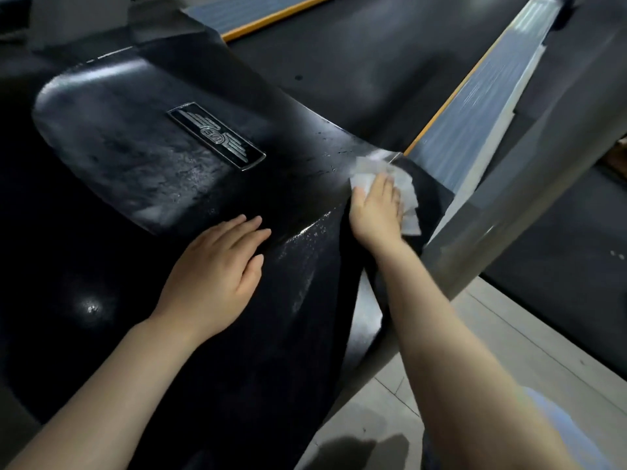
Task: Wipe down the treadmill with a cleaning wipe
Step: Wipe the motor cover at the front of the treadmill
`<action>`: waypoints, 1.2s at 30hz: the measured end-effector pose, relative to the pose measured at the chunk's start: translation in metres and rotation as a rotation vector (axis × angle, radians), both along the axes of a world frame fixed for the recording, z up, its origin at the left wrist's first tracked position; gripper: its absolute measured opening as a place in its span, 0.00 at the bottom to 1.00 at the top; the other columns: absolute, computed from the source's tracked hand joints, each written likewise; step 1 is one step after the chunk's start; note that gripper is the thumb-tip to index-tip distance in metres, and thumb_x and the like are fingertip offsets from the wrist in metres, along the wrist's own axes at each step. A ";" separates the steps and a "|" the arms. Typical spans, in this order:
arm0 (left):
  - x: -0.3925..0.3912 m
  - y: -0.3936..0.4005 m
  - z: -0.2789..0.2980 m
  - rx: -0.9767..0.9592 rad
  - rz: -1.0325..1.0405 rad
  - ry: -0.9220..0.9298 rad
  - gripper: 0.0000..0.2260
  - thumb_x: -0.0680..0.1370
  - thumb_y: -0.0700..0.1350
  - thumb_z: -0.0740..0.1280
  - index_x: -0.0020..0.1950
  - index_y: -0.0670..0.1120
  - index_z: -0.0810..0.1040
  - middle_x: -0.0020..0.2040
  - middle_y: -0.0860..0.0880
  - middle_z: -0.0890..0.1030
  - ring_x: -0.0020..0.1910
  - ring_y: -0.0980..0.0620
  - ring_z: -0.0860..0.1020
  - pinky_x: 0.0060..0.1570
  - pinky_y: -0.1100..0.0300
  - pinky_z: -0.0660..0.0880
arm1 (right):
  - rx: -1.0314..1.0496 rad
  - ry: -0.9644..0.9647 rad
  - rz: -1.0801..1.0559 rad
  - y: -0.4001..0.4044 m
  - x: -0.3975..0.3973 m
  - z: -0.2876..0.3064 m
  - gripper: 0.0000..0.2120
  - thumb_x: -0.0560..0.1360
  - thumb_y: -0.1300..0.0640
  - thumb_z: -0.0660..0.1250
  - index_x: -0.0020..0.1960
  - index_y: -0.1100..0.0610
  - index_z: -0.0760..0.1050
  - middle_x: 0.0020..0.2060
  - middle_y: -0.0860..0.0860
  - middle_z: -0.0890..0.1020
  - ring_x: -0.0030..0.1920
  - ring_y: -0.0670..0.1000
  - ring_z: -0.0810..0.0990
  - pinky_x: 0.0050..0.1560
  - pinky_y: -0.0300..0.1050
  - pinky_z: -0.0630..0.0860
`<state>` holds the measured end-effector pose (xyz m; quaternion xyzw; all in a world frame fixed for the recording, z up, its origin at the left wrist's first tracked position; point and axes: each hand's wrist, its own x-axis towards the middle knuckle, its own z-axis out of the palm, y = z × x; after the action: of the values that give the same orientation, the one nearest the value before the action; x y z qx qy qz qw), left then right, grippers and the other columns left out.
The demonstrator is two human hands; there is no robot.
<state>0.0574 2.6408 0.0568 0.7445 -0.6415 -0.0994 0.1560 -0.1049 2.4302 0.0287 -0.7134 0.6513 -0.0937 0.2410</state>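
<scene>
The treadmill's black motor cover (pixel 142 157) fills the left and middle of the view, with wet streaks and a silver winged badge (pixel 217 135) on top. My right hand (pixel 375 208) presses a white cleaning wipe (pixel 405 188) flat against the cover's right corner, next to the side rail. Part of the wipe is hidden under my palm. My left hand (pixel 220 273) lies flat on the cover's front slope, fingers spread, holding nothing.
The dark running belt (pixel 356 69) stretches away at the top, flanked by a ribbed silver side rail (pixel 475 106) with an orange edge. A grey upright post (pixel 529 198) slants across the right side. Light floor tiles (pixel 475 351) lie below right.
</scene>
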 end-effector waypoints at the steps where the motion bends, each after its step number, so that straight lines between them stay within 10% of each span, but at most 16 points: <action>1: 0.001 0.001 -0.001 0.008 -0.013 -0.013 0.26 0.81 0.56 0.48 0.75 0.48 0.69 0.76 0.52 0.67 0.76 0.53 0.61 0.73 0.60 0.50 | -0.012 -0.004 0.019 0.029 -0.007 -0.002 0.30 0.83 0.47 0.47 0.80 0.60 0.43 0.79 0.56 0.46 0.79 0.57 0.45 0.77 0.54 0.43; 9: 0.002 -0.004 -0.006 0.038 -0.032 -0.083 0.28 0.80 0.55 0.45 0.77 0.46 0.65 0.77 0.49 0.65 0.77 0.50 0.62 0.74 0.57 0.52 | 0.019 0.045 -0.231 -0.047 -0.021 -0.006 0.30 0.82 0.43 0.44 0.80 0.55 0.50 0.79 0.53 0.51 0.78 0.55 0.50 0.77 0.54 0.44; 14: 0.004 -0.002 -0.011 0.014 -0.031 -0.088 0.27 0.81 0.56 0.46 0.76 0.48 0.66 0.77 0.51 0.65 0.77 0.52 0.61 0.75 0.56 0.53 | -0.062 0.267 -0.326 -0.125 -0.053 -0.008 0.25 0.75 0.42 0.50 0.66 0.47 0.74 0.66 0.53 0.76 0.67 0.58 0.73 0.67 0.53 0.67; 20: 0.001 -0.006 -0.009 0.007 -0.012 -0.080 0.26 0.80 0.54 0.47 0.74 0.48 0.69 0.75 0.50 0.68 0.75 0.51 0.65 0.73 0.54 0.58 | 0.033 0.144 -0.499 -0.090 -0.027 -0.019 0.28 0.82 0.45 0.44 0.79 0.55 0.51 0.79 0.53 0.52 0.78 0.56 0.50 0.76 0.55 0.45; 25: 0.001 -0.005 -0.008 0.024 -0.022 -0.088 0.27 0.80 0.54 0.47 0.75 0.47 0.68 0.76 0.50 0.67 0.76 0.51 0.64 0.74 0.54 0.56 | -0.055 0.000 -0.208 0.027 -0.026 -0.021 0.29 0.82 0.46 0.47 0.80 0.56 0.48 0.80 0.53 0.47 0.79 0.53 0.45 0.76 0.53 0.40; 32: 0.003 -0.002 -0.009 0.009 -0.030 -0.091 0.26 0.81 0.55 0.47 0.75 0.47 0.68 0.76 0.49 0.67 0.75 0.50 0.64 0.73 0.58 0.52 | -0.023 -0.118 -0.374 -0.017 -0.036 -0.010 0.21 0.82 0.51 0.48 0.67 0.59 0.72 0.67 0.59 0.73 0.68 0.60 0.70 0.69 0.55 0.65; 36: 0.002 -0.002 -0.009 0.000 -0.025 -0.079 0.27 0.80 0.55 0.47 0.74 0.47 0.70 0.75 0.49 0.68 0.75 0.50 0.65 0.73 0.56 0.54 | -0.055 -0.034 -0.551 -0.034 -0.014 -0.014 0.23 0.81 0.51 0.51 0.74 0.58 0.62 0.76 0.55 0.62 0.77 0.54 0.57 0.76 0.51 0.51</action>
<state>0.0592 2.6385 0.0482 0.7397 -0.6565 -0.0721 0.1291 -0.1187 2.3961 0.0147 -0.5139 0.8139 -0.1853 0.1977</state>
